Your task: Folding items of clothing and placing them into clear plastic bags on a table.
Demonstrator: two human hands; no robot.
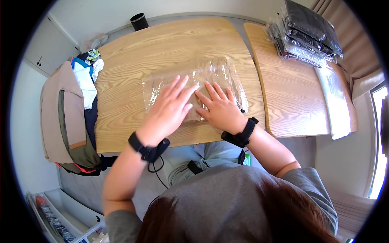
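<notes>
Head view: the person's left hand (168, 107) and right hand (223, 108), both open, fingers extended, rest palm-down on a clear plastic bag (214, 74). Bag lies on wooden table (162, 48); garment pile (65, 109) at table's left edge.

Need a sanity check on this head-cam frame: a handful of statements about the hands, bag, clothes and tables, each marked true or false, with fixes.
1. The left hand and right hand both rest on a clear plastic bag. True.
2. The pile of clothes lies at the right side of the large table. False: it lies at the left side.
3. A stack of bagged dark items sits on the small table. True.
4. The black bin stands on the large table. False: it stands beyond the far edge.
5. Both hands are clenched into fists. False: both are open, fingers extended.
</notes>
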